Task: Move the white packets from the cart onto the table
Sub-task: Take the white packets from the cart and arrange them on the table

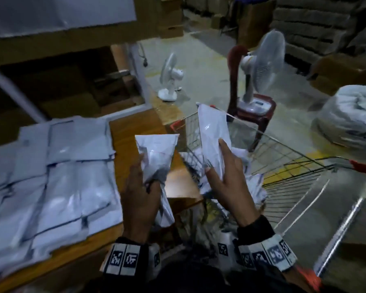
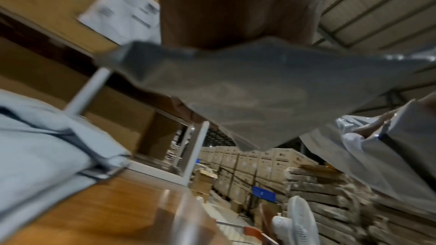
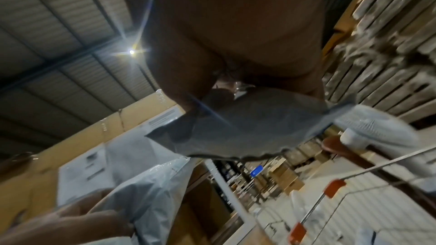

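Wooden brown table point(image 1: 135, 132) at left, covered with flat white plastic packets point(image 1: 57, 176) in overlapping rows. Wire metal cart point(image 1: 287, 166) at right, more crumpled packets inside. Above the cart's near corner, long white packet point(image 1: 211, 140) upright, long axis vertical, gripped by right hand point(image 1: 230, 176). Shorter white packet point(image 1: 156, 153) upright, clutched by left hand point(image 1: 140, 189), above table edge. No legible writing.
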`<state>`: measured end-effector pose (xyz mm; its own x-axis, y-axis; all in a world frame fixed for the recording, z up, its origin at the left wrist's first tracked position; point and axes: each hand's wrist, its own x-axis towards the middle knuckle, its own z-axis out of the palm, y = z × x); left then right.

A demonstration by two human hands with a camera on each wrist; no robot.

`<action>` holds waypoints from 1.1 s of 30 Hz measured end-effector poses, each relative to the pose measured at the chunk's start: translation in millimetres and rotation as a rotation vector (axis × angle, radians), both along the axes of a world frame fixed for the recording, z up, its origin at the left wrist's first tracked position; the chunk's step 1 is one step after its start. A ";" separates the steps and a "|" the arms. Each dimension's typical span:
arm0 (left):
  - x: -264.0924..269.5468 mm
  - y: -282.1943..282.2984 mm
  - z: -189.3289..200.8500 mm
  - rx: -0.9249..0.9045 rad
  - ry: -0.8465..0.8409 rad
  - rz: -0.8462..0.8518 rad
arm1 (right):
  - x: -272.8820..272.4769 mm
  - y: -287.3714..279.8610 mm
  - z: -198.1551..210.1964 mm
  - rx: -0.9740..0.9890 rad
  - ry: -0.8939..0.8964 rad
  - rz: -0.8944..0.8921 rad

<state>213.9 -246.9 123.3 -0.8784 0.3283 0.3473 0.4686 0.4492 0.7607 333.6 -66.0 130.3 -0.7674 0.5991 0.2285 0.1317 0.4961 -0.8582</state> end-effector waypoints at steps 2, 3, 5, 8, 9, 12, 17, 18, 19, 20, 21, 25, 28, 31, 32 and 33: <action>7.4 -34.1 -2.5 -0.027 0.002 0.060 | -6.5 -18.7 -3.3 0.011 -0.009 0.036; 10.2 -52.6 -1.4 -0.035 0.008 0.099 | -10.6 -30.3 -2.9 0.012 0.000 0.079; 12.4 -82.9 1.3 -0.015 -0.007 0.204 | -18.9 -51.5 -0.5 0.017 0.022 0.160; 10.2 -116.0 5.1 0.019 -0.002 0.334 | -32.8 -80.0 7.2 0.017 0.047 0.238; 9.2 -124.9 5.5 0.025 0.015 0.360 | -36.6 -88.9 9.5 0.009 0.044 0.266; 3.6 -148.1 3.8 0.034 0.025 0.416 | -48.9 -112.6 11.5 0.005 0.025 0.333; -20.9 -177.4 5.4 -0.004 0.048 0.473 | -86.5 -145.4 9.1 0.055 0.043 0.336; -30.9 -182.8 6.4 -0.019 0.068 0.471 | -95.5 -152.0 9.2 0.069 0.050 0.327; -42.5 -188.7 7.0 -0.036 0.083 0.463 | -103.9 -159.4 10.0 0.070 0.052 0.316; -54.4 -193.8 8.5 -0.053 0.097 0.448 | -112.2 -167.2 10.4 0.067 0.051 0.302; -66.9 -198.3 9.0 -0.072 0.113 0.426 | -120.5 -174.9 10.5 0.065 0.051 0.288; -111.0 -200.8 6.9 -0.216 0.152 0.342 | -149.6 -201.2 7.4 0.023 0.043 0.248; -136.9 -194.8 -0.7 -0.316 0.132 0.291 | -161.1 -216.2 7.3 -0.018 -0.012 0.222; -159.9 -191.3 -20.0 -0.497 0.117 0.220 | -168.3 -220.5 7.7 -0.006 -0.053 0.175; -166.1 -190.6 -28.9 -0.560 0.106 0.207 | -170.2 -220.4 8.4 -0.013 -0.060 0.162; -171.4 -190.1 -35.8 -0.608 0.092 0.199 | -173.0 -220.1 9.3 -0.012 -0.057 0.155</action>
<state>42.6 -437.0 87.5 -0.9182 0.3240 0.2278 0.3832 0.8722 0.3040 160.6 -286.1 139.6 -0.8624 0.4748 0.1757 0.1031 0.5044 -0.8573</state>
